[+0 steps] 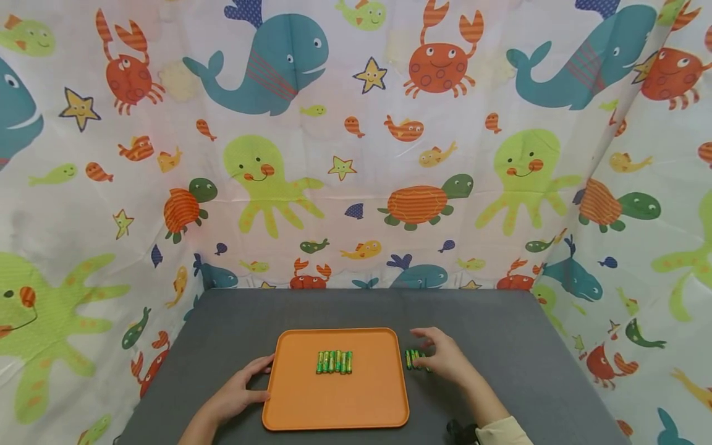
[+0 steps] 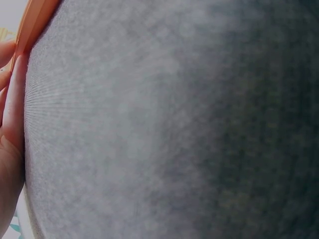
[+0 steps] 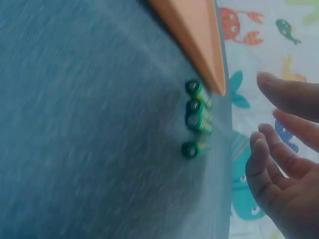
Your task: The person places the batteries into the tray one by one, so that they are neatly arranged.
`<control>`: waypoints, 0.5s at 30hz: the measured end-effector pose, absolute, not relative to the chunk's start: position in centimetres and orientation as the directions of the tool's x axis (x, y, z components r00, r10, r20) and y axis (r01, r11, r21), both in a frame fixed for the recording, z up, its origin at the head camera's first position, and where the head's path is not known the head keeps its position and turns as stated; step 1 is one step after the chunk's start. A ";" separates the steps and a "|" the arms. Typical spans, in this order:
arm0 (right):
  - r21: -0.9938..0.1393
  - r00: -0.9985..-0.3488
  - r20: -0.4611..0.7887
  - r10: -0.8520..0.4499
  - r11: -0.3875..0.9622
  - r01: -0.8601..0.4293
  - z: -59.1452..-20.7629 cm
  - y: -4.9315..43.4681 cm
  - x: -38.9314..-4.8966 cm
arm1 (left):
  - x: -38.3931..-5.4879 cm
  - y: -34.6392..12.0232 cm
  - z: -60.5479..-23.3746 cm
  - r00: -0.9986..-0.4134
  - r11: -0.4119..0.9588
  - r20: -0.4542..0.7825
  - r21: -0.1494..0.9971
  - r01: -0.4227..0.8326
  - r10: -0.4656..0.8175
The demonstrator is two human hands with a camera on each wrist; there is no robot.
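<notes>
An orange tray [image 1: 336,402] lies flat on the grey table. My left hand [image 1: 236,390] is at its left side, thumb and fingers spread apart along the rim; the left wrist view shows the fingers [image 2: 18,82] right at the tray's edge. On the tray, several green batteries [image 1: 334,362] lie side by side in a row. Several more green batteries [image 1: 408,360] lie on the table just right of the tray, partly hidden by my right hand [image 1: 442,357]. In the right wrist view that hand is above these batteries [image 3: 194,119], thumb and fingers apart with nothing between them.
The grey table [image 1: 489,327] is enclosed at the back and both sides by a white curtain [image 1: 345,216] printed with sea animals. A small black object [image 1: 460,431] is beside the right wrist near the front.
</notes>
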State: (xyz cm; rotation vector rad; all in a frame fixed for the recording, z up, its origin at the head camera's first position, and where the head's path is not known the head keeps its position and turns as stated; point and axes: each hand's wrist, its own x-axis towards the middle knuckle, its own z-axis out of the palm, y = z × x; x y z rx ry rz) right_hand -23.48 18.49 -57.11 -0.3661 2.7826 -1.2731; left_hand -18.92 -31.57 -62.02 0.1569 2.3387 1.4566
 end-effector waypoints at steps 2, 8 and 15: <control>-0.740 -0.967 0.035 -0.254 0.643 -0.196 -57.4 19.2 -23.5 | -18.9 -31.6 -62.0 -0.921 0.457 -0.253 0.884 -0.096 0.295; -0.698 -0.951 -0.005 -0.308 0.683 -0.217 -58.4 20.8 -23.8 | -19.0 -31.6 -61.9 -0.921 0.442 -0.234 0.894 -0.078 0.312; -0.704 -0.932 -0.077 -0.354 0.681 -0.200 -59.7 21.8 -23.7 | -18.8 -31.7 -62.0 -0.919 0.461 -0.244 0.884 -0.078 0.311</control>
